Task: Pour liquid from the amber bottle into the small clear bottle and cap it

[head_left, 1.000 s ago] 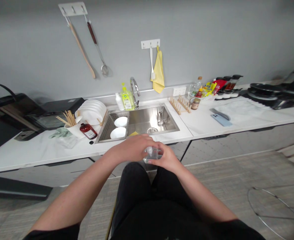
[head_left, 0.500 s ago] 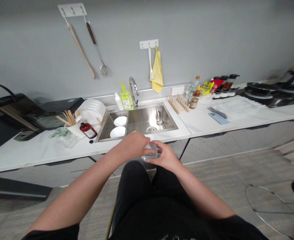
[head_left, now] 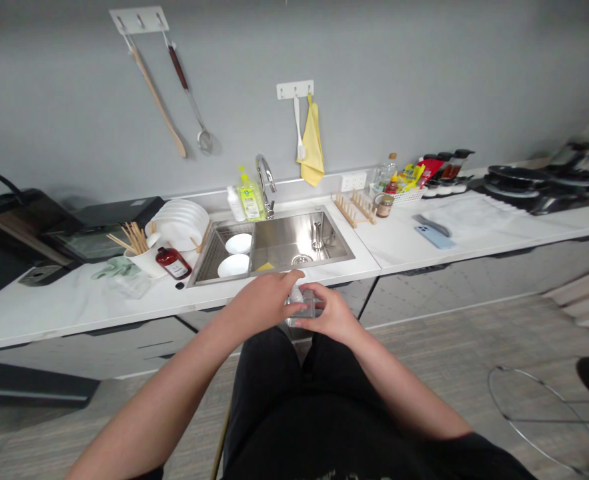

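Observation:
A small clear glass container is held in front of my body, just below the counter edge, with something white showing at its top. My right hand wraps its near side with the fingers curled around it. My left hand reaches across from the other side, its fingertips resting on the container's top. Part of the container is hidden by my fingers, so its exact shape is hard to tell. Below my hands are my dark trousers.
Ahead is a steel sink holding white bowls and a yellow sponge, with a faucet behind. Stacked plates, a chopstick cup, a red bottle and a wooden rack line the counter.
My left hand has moved slightly down, and its fingers now lie over the container's top. The whole scene has shifted slightly left in view as my head turned.

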### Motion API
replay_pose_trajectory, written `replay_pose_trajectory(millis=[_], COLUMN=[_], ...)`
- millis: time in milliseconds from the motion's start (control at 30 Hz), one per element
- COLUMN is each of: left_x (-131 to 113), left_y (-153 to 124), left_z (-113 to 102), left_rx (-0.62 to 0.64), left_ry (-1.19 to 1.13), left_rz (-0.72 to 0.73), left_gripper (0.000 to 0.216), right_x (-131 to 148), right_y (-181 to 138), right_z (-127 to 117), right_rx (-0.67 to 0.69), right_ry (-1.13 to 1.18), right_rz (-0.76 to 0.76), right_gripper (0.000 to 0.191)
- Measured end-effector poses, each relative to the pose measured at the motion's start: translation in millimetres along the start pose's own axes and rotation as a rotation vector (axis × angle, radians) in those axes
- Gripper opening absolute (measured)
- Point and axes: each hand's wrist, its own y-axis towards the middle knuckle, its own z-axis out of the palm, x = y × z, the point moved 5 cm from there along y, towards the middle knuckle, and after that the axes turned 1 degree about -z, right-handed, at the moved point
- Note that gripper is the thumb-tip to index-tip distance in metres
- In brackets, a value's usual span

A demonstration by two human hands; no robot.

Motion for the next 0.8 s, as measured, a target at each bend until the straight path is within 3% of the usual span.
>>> replay_pose_trajectory(millis=[67, 167, 300, 467, 600, 733, 800], left_x=[3, 11, 23, 50, 66, 48, 48], left_y=[-5, -11, -9, -8, -18, -10, -6], left_z=[9, 21, 44, 74, 72, 72, 74], left_rx=[-0.024, -0.101, -0.27, -0.444, -0.611, -0.494, -0.49], left_ry=[-0.127, -0.4, -0.746, -0.977, -1.025, -0.904, -0.879], left_rz=[0.037, 0.073, 0.016, -0.073, -0.061, -0.022, -0.052], left_gripper=[0.064, 0.083, 0.097, 0.076, 0.058, 0.087, 0.09], right_x=[-2, -5, -3, 1, -4, -5, -4], right_y=[0, 2, 4, 8, 9, 11, 12], right_z=[-2, -4, -7, -9, -13, -13, -11], right_rx=[0.001, 0.016, 0.029, 0.053, 0.054, 0.059, 0.059], right_ry=[0.066, 0.141, 0.099, 0.118, 0.142, 0.143, 0.143], right_rz=[0.005, 0.025, 0.021, 0.013, 0.057, 0.044, 0.036], right_gripper=[0.075, 0.074, 0.072, 0.076, 0.079, 0.079, 0.078])
